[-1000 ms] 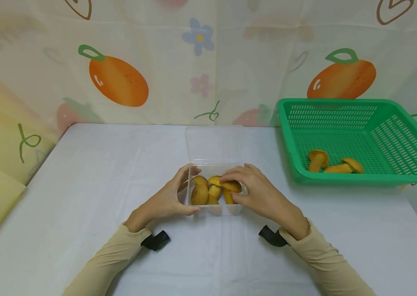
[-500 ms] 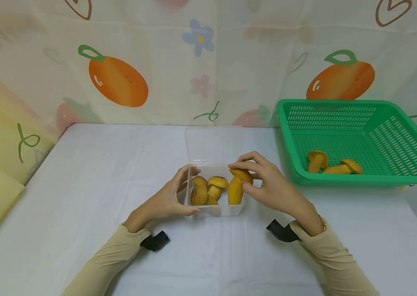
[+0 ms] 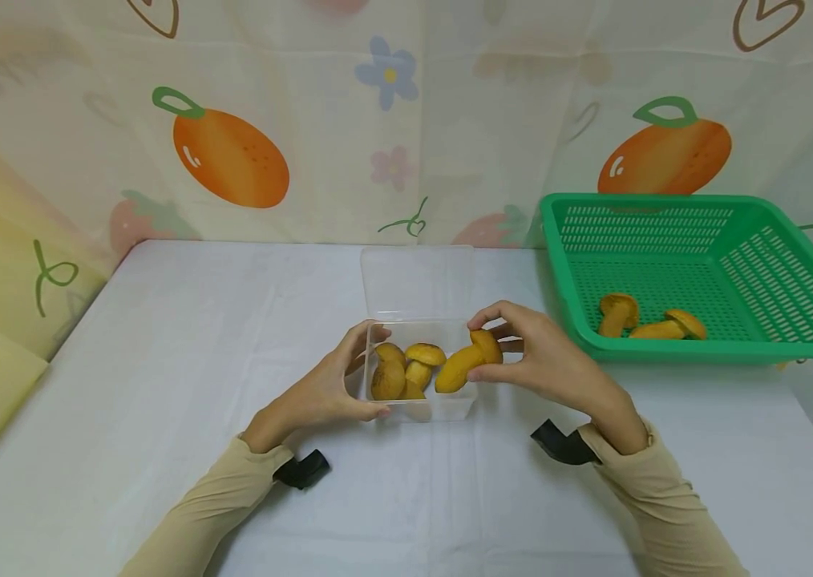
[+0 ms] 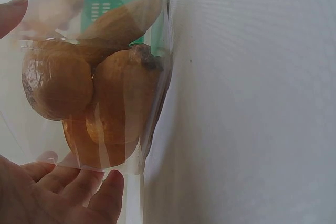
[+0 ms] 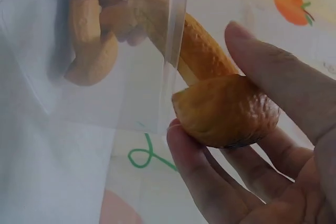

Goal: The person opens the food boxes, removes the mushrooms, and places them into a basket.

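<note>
My left hand (image 3: pixel 327 388) grips the left end of a clear plastic box (image 3: pixel 442 410), thumb at the front wall and fingers at the back. Several brown mushrooms (image 3: pixel 389 377) lie in the box's left half, seen through its wall in the left wrist view. With thumb and fingers, my right hand (image 3: pixel 539 361) pinches a mushroom (image 3: pixel 459 369) by its cap at the box's right end. Its stem slants down to the left over the rim. In the right wrist view the cap (image 5: pixel 226 111) sits between thumb and fingertips, the stem reaching behind the box wall.
The box's clear lid (image 3: pixel 417 280) lies folded back behind it. At the right stands a green perforated basket (image 3: pixel 572 346) with a mushroom (image 3: pixel 618 314) and another mushroom (image 3: pixel 673 325) in it. A white cloth (image 3: pixel 233 304) covers the table; a fruit-print curtain (image 3: pixel 334 144) hangs behind.
My right hand has moved right, drawing the mushroom from beside the others to the box's right end. The mushroom has tilted from upright to slanting. My left hand stays on the box.
</note>
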{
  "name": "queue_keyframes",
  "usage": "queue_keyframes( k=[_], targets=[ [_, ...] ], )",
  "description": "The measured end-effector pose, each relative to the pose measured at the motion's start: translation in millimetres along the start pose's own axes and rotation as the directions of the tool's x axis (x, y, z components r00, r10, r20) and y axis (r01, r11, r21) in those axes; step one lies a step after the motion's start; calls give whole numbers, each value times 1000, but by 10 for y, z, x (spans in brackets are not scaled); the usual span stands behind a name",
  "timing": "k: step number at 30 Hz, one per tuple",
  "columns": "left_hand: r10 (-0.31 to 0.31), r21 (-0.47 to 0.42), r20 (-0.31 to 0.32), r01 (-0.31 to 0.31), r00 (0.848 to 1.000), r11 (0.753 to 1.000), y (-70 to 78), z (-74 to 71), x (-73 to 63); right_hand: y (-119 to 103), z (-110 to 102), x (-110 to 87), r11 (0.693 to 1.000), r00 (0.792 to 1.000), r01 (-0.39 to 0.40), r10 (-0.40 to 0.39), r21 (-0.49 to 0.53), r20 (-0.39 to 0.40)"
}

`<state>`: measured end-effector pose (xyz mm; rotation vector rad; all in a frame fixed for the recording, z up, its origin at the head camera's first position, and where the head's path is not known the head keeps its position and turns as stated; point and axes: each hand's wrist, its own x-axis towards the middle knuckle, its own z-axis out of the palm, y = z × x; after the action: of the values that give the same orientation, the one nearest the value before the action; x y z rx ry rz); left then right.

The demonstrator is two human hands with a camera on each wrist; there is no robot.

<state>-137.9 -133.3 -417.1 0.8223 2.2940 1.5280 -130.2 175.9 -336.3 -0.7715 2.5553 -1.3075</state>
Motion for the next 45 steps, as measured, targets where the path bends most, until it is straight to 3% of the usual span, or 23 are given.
queue_keyframes(
  k=[6, 14, 20, 25, 34, 40, 45],
  targets=[
    [-4, -5, 1, 4, 1000, 1000, -2, 4, 1, -12, -75, -46, 997, 997, 54, -57, -52, -44],
    [-24, 9, -2, 24, 1000, 1000, -10, 1, 9, -51, -340, -172, 996, 979, 59, -70, -62, -190],
    [-24, 27, -1, 24, 1000, 999, 1, 5, 12, -40, -543, -280, 995, 939, 89, -101, -51, -328],
    [-23, 26, -1, 23, 1000, 999, 7, 4, 8, 26, -767, -397, 999, 911, 36, -44, -27, -410],
    [-19, 24, -2, 19, 1000, 1000, -4, 1, 14, 263, -1090, -582, 992, 816, 51, 27, 119, -577],
    [-19, 18, -5, 19, 1000, 1000, -22, 1, 11, 441, -1195, -622, 994, 790, -97, 105, 46, -604],
    [-15, 20, -3, 15, 1000, 1000, -26, 2, 13, 603, -1203, -587, 979, 798, -199, 138, -39, -587]
  ],
)
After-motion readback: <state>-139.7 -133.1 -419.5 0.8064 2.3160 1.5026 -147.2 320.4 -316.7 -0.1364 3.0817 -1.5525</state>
